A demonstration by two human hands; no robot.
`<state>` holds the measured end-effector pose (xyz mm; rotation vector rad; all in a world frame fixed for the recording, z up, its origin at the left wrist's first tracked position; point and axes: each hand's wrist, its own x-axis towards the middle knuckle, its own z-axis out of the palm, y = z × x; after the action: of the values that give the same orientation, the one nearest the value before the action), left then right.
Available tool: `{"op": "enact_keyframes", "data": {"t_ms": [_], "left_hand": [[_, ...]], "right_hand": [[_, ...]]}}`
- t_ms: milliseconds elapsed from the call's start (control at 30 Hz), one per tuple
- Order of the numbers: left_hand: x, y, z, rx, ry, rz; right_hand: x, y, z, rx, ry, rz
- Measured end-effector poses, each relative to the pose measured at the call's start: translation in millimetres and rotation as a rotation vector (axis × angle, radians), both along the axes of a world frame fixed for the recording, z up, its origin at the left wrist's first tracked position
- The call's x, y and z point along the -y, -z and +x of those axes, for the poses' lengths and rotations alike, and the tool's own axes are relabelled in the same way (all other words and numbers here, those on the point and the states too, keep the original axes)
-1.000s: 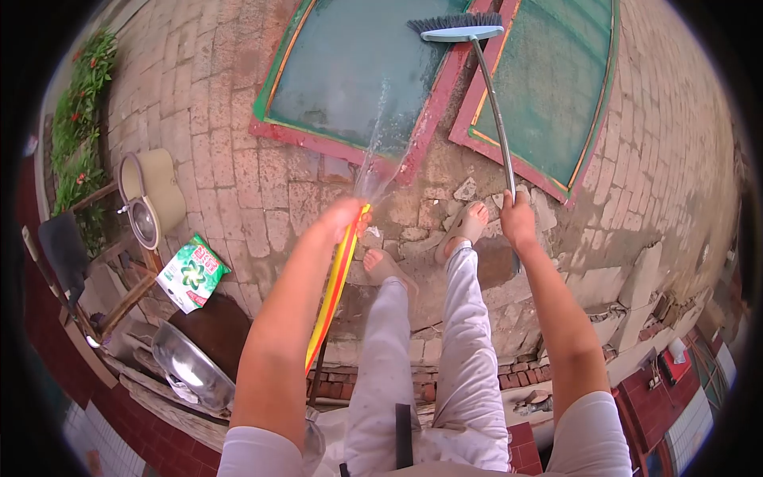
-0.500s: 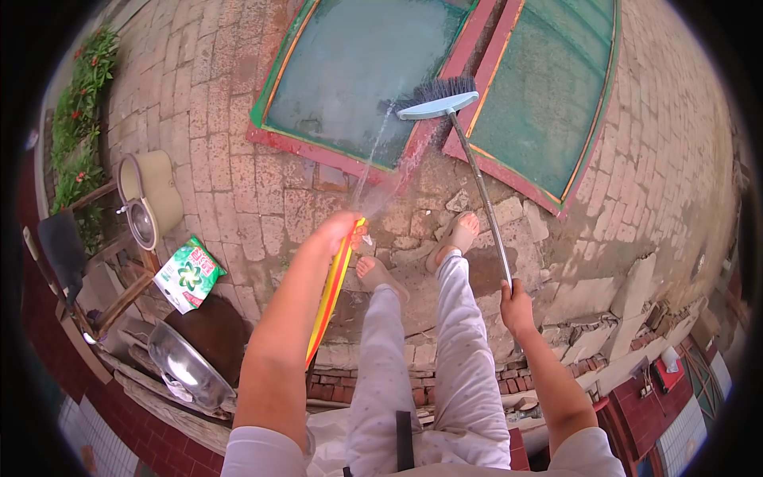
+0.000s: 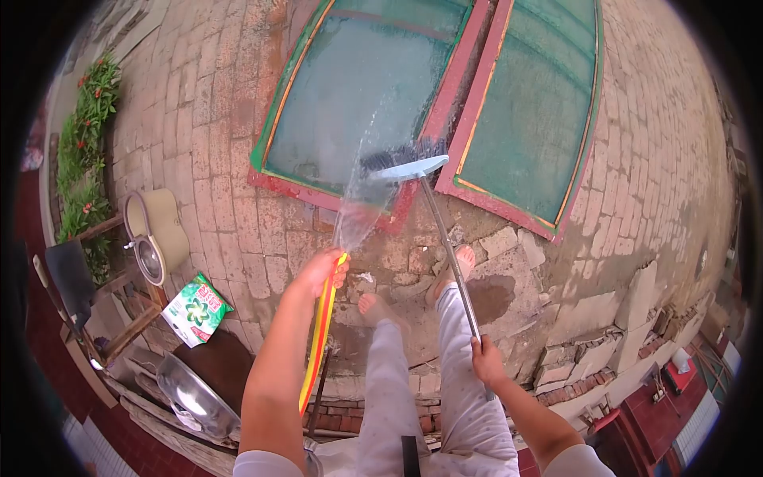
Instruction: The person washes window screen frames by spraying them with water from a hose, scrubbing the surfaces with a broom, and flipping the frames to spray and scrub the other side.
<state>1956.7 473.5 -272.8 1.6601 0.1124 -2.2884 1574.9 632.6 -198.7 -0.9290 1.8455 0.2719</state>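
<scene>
Sprays and brushes at once, apparently midway through wet-scrubbing the left framed panel (image 3: pixel 358 95). Grips the yellow hose (image 3: pixel 320 342) near its mouth in the left hand (image 3: pixel 326 270), closed right round it, and throws a fan of water (image 3: pixel 359 211) over the panel's near edge. Cannot make out the outlet clearly behind the spray. Clamps the broom handle (image 3: pixel 449 250) low down in the right hand (image 3: pixel 487 363), leaving a short tail of it over the trouser leg (image 3: pixel 457 350). Holds the light-blue broom head (image 3: pixel 411 168) over the panel's near right corner, across the red rail (image 3: pixel 455 83) and toward the right framed panel (image 3: pixel 534 119). Cannot judge the pressure on the dark bristles (image 3: pixel 380 163). Seems to call for a push back up the pane next, with the jet aimed just ahead of the brush and a light touch at the rail.

As for the left panel, lies flat on the brick paving (image 3: pixel 199 199), ahead of the feet, with a narrow gap to its neighbour. Shows a cloudy blue-green face, wet and flecked with bright droplets, inside a thin orange line and a worn green-and-red painted frame.
</scene>
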Motion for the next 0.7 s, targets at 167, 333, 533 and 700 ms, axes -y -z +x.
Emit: {"op": "enact_keyframes", "data": {"t_ms": [167,333,533,700], "left_hand": [[3,-12,14,0.077,-0.029,-0.032],[-3,-6,29,0.053,-0.039,-0.051],[-5,3,52,0.084,-0.072,-0.027],[-14,22,77,0.165,-0.089,0.031]], "right_hand": [[57,27,-10,0.009,0.005,-0.106],[139,40,16,0.016,0.069,-0.226],[300,167,94,0.153,0.066,-0.315],[228,148,110,0.010,-0.036,-0.239]]}}
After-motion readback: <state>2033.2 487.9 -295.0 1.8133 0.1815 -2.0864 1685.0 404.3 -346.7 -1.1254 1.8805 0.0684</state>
